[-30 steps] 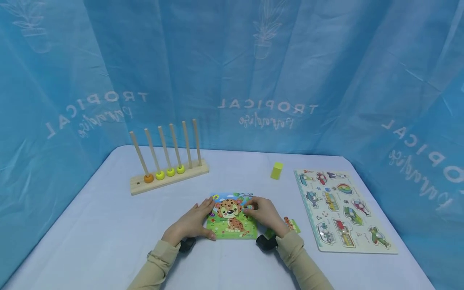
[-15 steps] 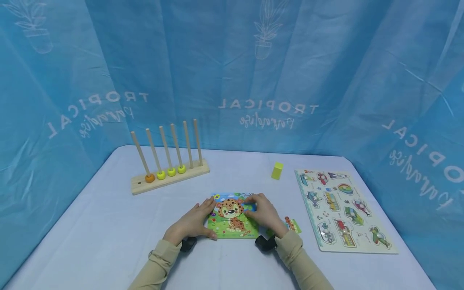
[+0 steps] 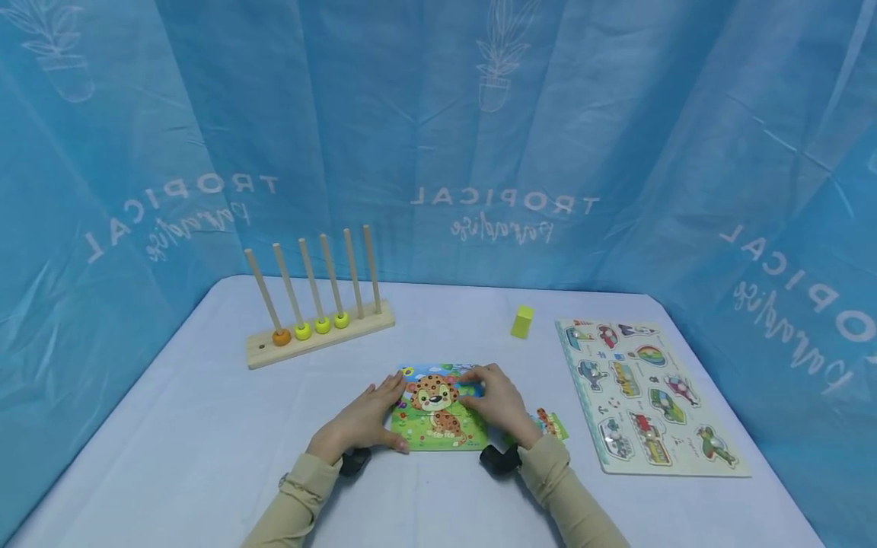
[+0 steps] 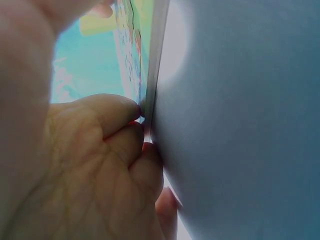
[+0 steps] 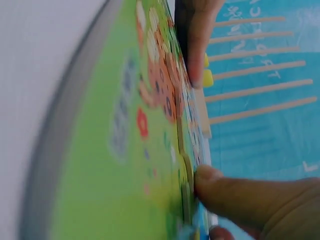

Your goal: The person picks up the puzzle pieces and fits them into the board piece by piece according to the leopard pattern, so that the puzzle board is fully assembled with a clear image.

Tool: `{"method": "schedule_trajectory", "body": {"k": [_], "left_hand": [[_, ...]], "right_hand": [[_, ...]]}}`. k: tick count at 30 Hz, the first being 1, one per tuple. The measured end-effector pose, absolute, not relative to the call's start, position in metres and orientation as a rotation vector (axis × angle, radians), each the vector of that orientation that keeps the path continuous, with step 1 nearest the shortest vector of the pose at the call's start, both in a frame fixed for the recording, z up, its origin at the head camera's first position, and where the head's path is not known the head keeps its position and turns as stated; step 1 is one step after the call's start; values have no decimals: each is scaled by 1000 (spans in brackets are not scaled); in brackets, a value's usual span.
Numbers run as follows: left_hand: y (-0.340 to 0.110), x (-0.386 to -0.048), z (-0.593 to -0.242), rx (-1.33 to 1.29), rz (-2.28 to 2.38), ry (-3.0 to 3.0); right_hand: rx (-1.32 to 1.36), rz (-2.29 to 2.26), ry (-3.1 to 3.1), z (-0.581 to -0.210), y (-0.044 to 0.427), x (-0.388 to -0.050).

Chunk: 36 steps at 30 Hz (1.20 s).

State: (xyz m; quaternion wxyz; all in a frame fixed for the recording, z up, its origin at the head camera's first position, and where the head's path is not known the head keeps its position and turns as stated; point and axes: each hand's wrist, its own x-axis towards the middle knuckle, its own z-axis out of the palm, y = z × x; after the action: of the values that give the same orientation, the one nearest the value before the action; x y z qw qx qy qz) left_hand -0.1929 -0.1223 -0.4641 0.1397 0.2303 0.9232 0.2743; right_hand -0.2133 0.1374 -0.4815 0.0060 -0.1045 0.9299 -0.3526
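A leopard picture puzzle [image 3: 435,443] lies flat near the table's front. My left hand [image 3: 359,422] rests along its left side, fingers extended; in the left wrist view the fingertips of that hand [image 4: 95,160] touch the board's edge [image 4: 156,60]. With thumb and index finger, my right hand [image 3: 503,399] pinches a blue-green piece [image 3: 471,390] at the puzzle's upper right. The right wrist view shows the thumb [image 5: 235,195] against a piece edge standing slightly above the green surface [image 5: 110,185]. How fully that piece is seated, I cannot tell.
Loose puzzle pieces [image 3: 553,426] lie beside my right wrist, partly hidden by it. Farther right is a vehicle puzzle board [image 3: 596,415]. A yellow block [image 3: 522,322] stands behind, and a wooden peg rack [image 3: 363,326] with beads stands back left.
My right hand has shifted slightly away from me at the puzzle's upper right, and its fingers have spread a little. The left hand stays in place.
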Motion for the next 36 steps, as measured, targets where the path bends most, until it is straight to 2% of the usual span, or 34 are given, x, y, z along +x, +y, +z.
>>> {"method": "schedule_trajectory", "body": {"k": [11, 17, 22, 30, 36], "left_hand": [[-121, -193, -464, 670, 794, 2672], [-122, -192, -465, 689, 799, 2669], [-124, -191, -464, 719, 803, 2666], [-124, -191, -465, 729, 793, 2663], [-124, -191, -465, 714, 780, 2666]], "right_hand": [[-254, -1338, 2698, -467, 190, -224], [-441, -1209, 2614, -463, 219, -222], [-559, -1101, 2616, -462, 216, -219], [-393, -1055, 2743, -465, 204, -219], [-325, -1222, 2711, -463, 204, -219]]}}
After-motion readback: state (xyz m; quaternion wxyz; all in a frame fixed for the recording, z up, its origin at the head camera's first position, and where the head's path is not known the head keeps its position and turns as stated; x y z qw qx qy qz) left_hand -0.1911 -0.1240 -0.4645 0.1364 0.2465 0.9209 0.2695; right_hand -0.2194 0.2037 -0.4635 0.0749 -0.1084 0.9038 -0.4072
